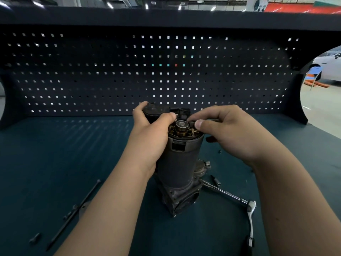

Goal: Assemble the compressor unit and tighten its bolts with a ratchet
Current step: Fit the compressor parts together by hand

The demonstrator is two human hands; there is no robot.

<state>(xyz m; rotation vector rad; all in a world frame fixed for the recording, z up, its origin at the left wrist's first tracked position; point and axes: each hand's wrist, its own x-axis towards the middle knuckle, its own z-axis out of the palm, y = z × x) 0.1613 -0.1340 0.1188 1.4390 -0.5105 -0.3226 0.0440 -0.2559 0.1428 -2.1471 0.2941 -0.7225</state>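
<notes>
The compressor unit [178,167] stands upright on the bench, a dark cylinder on a cast metal base. Its open top shows a silver bearing and brass brush parts [181,128]. My left hand [149,133] wraps the upper left of the unit, fingers over a black cap part [155,109] behind it. From the right, my right hand [227,130] pinches at the top rim with thumb and fingertips; what it grips is hidden. The ratchet [251,217] lies on the bench at the right, beside an extension bar [223,192].
Two long black bolts [77,209] and a short bolt [35,238] lie at the left on the teal bench [55,154]. A small socket [215,180] rests right of the unit. A dark pegboard [147,74] closes the back.
</notes>
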